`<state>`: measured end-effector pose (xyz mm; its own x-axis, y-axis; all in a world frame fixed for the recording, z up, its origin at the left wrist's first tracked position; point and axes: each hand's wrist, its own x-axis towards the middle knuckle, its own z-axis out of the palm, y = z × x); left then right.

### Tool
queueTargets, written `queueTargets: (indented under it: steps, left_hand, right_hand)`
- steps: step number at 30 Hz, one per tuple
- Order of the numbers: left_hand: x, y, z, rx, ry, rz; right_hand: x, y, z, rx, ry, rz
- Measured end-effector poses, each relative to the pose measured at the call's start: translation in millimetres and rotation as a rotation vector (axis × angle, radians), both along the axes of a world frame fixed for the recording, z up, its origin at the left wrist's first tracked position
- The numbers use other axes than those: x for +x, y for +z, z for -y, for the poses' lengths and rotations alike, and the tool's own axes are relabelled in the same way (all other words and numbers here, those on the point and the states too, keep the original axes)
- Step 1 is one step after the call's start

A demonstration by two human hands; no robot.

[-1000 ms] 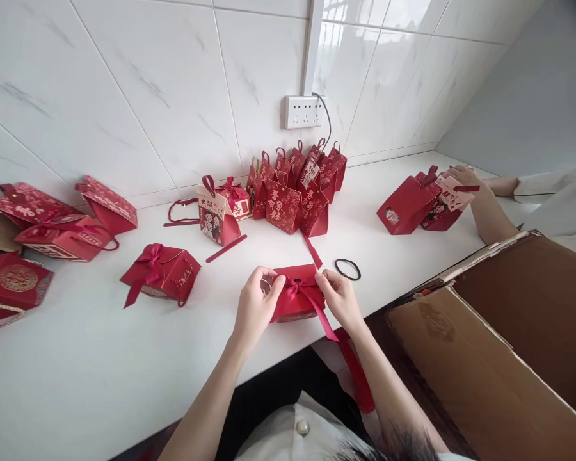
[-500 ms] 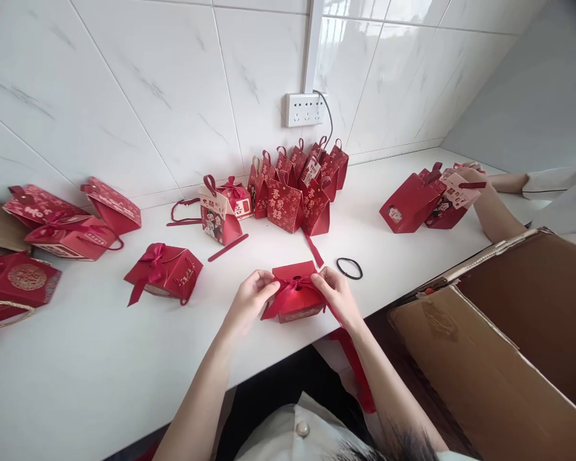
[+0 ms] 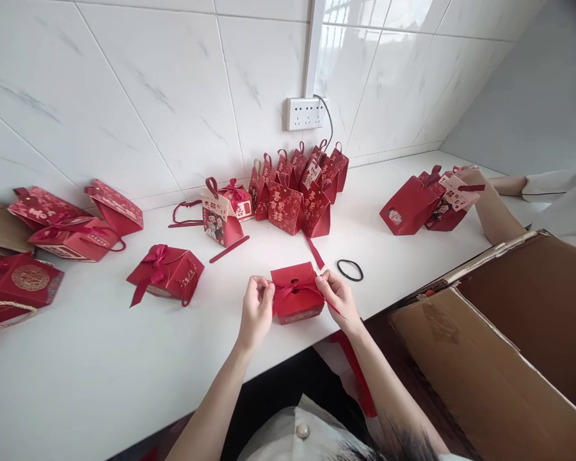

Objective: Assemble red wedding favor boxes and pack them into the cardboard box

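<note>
Two hands work at one small red gift box (image 3: 296,307), which sits on the white counter (image 3: 100,365) near its front edge, just below the middle of the frame. The left hand (image 3: 256,308) is curled shut, pinching one end of the red ribbon (image 3: 295,289) at the box's left side. The right hand (image 3: 338,296) pinches the other end at the right side, and the tail trails down over the counter's edge.

Gold Chinese characters mark the red bags (image 3: 292,192) clustered under the wall socket (image 3: 304,113), but they are too small to read surely. At the far left, a flat red box (image 3: 22,282) bears a round gold double-happiness emblem. A black hair tie (image 3: 350,269) lies just right of the gift box. At the upper right, a co-worker's hand (image 3: 468,176) rests on more bags.

Half a second ago the ribbon bunched loosely on the lid. Now it is drawn flatter across the lid, and the left hand's fingers are curled tighter.
</note>
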<state>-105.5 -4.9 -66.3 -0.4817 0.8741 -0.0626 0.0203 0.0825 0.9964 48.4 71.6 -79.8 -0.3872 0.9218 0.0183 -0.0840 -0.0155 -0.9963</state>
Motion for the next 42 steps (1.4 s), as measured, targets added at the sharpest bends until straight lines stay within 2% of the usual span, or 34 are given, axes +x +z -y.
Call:
queueTargets:
  steps: [5, 8, 11, 14, 16, 19, 22, 24, 27, 29, 32, 34, 42]
  left_hand:
    - [4.5, 0.4, 2.0, 0.021, 0.018, -0.053]
    - [7.2, -0.5, 2.2, 0.037, -0.002, -0.042]
    - [6.6, 0.4, 2.4, 0.039, -0.045, -0.005]
    - [-0.5, 2.9, 3.4, 0.030, -0.118, 0.048]
    - [-8.7, 3.7, 3.3, 0.033, -0.189, 0.084]
    - [-21.5, 2.8, -1.4, 0.036, -0.181, 0.112]
    - [-27.1, 1.7, -10.4, 0.025, -0.090, 0.138]
    - [-25.5, 1.9, -14.5, 0.019, -0.096, 0.158]
    - [-19.2, 3.0, -13.6, 0.003, -0.122, 0.195]
    - [-15.1, 3.4, -10.2, 0.004, -0.167, 0.201]
    - [-11.0, 3.9, -7.0, -0.004, -0.240, 0.177]
    - [-9.4, 4.9, -7.3, -0.022, -0.230, 0.170]
    - [5.6, 13.3, -16.3, -0.108, -0.221, 0.161]
  right_hand:
    - [0.8, -5.9, 3.1, -0.003, -0.037, -0.051]
    - [-1.9, -11.9, 3.1, -0.073, -0.056, -0.093]
    - [1.2, -16.5, -5.9, -0.120, -0.031, -0.093]
    - [16.1, -11.3, -19.1, -0.108, -0.028, -0.096]
    - [28.1, 1.1, -21.3, -0.012, -0.130, -0.087]
    - [33.2, 28.4, -7.2, 0.363, -0.230, 0.102]
    - [12.4, 48.4, 14.5, 0.774, -0.056, 0.360]
    - [-8.7, 50.0, 22.3, 0.920, 0.010, 0.502]
    - [-30.3, 39.1, 22.9, 1.012, -0.018, 0.615]
    - [-32.7, 29.5, 22.3, 1.072, -0.090, 0.574]
    - [-24.1, 18.9, 25.8, 1.185, -0.184, 0.449]
    - [-16.6, 14.8, 29.5, 1.237, -0.209, 0.380]
    - [-8.4, 3.1, 31.8, 1.274, -0.236, 0.335]
